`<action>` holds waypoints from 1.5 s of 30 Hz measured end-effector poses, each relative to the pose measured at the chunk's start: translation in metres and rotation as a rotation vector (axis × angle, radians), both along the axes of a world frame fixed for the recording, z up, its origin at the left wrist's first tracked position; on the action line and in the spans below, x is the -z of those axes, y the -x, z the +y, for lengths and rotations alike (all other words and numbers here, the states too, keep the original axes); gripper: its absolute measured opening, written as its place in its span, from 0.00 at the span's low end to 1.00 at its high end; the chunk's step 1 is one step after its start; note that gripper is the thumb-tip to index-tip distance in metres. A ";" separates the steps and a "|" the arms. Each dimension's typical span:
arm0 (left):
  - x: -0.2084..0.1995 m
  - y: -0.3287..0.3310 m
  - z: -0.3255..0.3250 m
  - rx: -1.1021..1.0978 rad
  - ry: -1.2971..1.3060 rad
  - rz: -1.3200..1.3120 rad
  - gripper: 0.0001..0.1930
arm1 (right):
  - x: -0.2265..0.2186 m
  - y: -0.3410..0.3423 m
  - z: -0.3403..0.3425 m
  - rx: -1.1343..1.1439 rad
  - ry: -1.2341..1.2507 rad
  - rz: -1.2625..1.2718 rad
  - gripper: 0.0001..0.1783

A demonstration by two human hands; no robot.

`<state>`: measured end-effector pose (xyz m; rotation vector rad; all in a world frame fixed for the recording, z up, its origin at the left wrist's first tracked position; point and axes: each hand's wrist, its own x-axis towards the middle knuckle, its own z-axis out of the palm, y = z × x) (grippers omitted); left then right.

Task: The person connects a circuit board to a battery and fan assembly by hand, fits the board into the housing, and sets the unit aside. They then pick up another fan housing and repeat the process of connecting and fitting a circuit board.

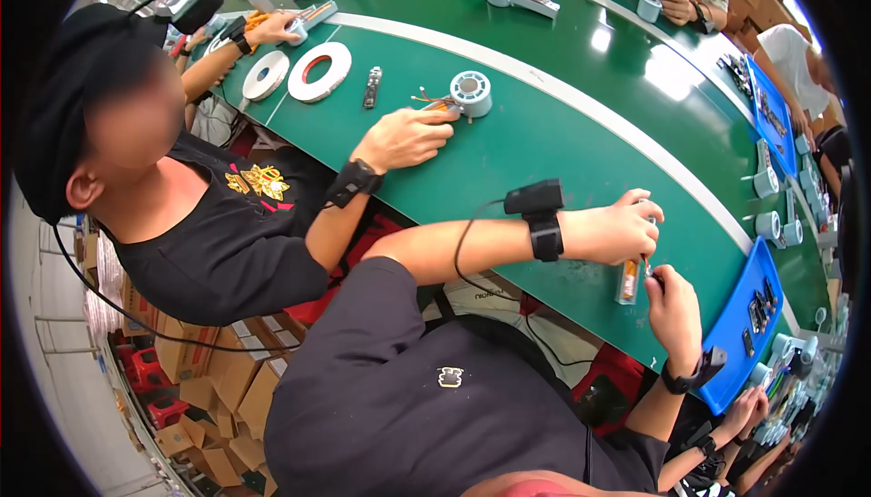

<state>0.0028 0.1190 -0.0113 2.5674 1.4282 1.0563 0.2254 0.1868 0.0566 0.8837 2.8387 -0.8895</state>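
A slim clear and pale handle casing (622, 292) with an orange battery (630, 270) inside stands out over the green table. My left hand (610, 229) is closed over its far end, hiding that part. Close beside the battery, my right hand (675, 317) pinches a thin reddish wire (647, 263) between thumb and fingers. Its exact end is too small to make out. Both wrists wear black straps with small devices.
To my right lies a blue tray (719, 372) with small dark circuit boards (760, 308). On the left a co-worker's hand (406, 140) holds a wired part by a round pale-blue fan head (471, 89). White tape rolls (319, 72) and a small dark part (373, 87) lie beyond.
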 end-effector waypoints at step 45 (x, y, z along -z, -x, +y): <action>-0.016 -0.004 -0.021 -0.182 -0.233 0.018 0.04 | 0.036 0.011 -0.017 0.260 -0.242 0.551 0.16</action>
